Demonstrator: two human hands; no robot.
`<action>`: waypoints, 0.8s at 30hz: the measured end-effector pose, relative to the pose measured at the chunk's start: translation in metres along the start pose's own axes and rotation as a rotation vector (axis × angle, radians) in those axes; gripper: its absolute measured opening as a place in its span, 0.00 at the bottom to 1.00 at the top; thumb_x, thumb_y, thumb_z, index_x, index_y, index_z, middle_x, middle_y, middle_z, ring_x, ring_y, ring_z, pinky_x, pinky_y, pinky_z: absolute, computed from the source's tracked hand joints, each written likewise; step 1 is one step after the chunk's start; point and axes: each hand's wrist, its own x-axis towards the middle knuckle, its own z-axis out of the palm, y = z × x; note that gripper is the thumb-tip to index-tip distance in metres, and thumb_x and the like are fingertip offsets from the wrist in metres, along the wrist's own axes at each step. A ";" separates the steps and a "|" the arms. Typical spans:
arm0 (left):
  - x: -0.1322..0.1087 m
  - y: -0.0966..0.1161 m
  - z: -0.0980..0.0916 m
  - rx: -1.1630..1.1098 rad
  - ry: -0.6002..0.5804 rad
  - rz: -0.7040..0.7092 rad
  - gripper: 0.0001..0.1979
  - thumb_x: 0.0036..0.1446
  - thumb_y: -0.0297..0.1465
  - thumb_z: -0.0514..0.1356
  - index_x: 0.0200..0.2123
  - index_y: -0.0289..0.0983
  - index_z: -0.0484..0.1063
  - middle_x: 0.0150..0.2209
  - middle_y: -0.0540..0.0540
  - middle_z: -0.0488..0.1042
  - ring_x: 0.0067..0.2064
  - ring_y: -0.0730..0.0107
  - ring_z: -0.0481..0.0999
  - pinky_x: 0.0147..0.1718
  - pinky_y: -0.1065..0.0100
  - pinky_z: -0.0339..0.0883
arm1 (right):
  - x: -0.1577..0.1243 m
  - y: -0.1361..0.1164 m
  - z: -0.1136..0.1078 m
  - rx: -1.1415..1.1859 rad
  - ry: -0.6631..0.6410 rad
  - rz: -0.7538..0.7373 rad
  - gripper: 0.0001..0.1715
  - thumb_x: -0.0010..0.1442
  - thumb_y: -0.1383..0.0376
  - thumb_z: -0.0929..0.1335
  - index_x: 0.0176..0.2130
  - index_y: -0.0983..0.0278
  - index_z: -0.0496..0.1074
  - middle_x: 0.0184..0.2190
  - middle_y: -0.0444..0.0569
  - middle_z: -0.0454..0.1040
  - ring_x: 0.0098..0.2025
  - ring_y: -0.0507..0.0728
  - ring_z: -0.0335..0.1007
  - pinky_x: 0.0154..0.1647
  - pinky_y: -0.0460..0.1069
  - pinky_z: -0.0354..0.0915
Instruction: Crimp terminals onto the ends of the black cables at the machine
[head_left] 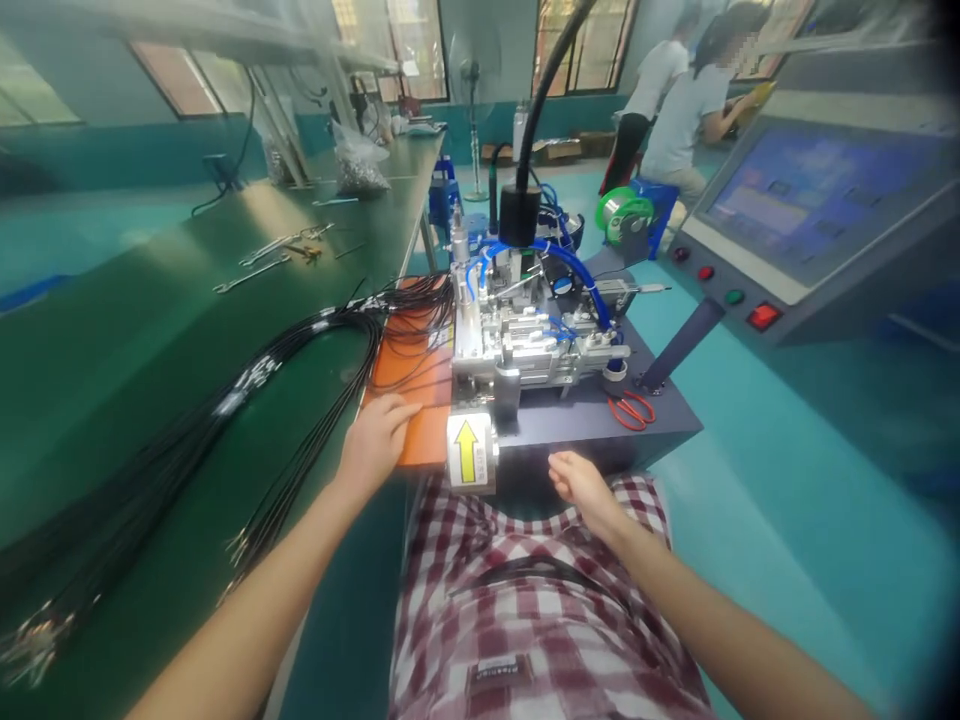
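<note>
My left hand (377,440) is over the orange board (427,445), its fingertips pinched on a thin black cable (435,405) that leads right into the front of the benchtop machine (536,350). Just right of these fingers sits a white cylinder with a yellow arrow (467,452). My right hand (581,483) hovers in front of the machine base's front edge, above my checked apron. Its fingers are curled together; whatever lies between them is hidden or too small to make out.
Bundles of black cables (259,375) lie along the green table (172,330), near some wrenches (285,245). Red-handled scissors (631,410) rest on the machine base. A control screen (814,200) stands at right, behind it a wire spool (624,215). Two people are in the background.
</note>
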 end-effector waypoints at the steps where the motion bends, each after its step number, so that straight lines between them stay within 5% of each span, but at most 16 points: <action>1: 0.003 -0.002 0.000 -0.002 -0.008 0.005 0.17 0.67 0.29 0.50 0.46 0.39 0.80 0.47 0.42 0.78 0.49 0.61 0.77 0.48 0.60 0.72 | 0.001 0.002 -0.001 -0.001 0.003 0.005 0.17 0.49 0.59 0.74 0.27 0.64 0.64 0.19 0.38 0.64 0.18 0.44 0.52 0.22 0.42 0.47; 8: 0.038 -0.020 0.009 0.016 -0.048 -0.006 0.14 0.67 0.36 0.58 0.51 0.37 0.75 0.53 0.41 0.76 0.53 0.59 0.75 0.53 0.51 0.71 | 0.001 0.006 0.001 -0.013 -0.032 0.034 0.17 0.49 0.58 0.74 0.26 0.64 0.64 0.19 0.38 0.65 0.20 0.45 0.52 0.23 0.43 0.47; 24: 0.036 -0.010 0.008 0.043 -0.069 -0.023 0.15 0.66 0.37 0.60 0.53 0.38 0.73 0.55 0.40 0.73 0.53 0.60 0.76 0.51 0.52 0.73 | -0.019 0.004 0.000 -0.099 -0.112 0.028 0.26 0.44 0.46 0.72 0.23 0.61 0.59 0.17 0.35 0.54 0.20 0.46 0.43 0.25 0.47 0.40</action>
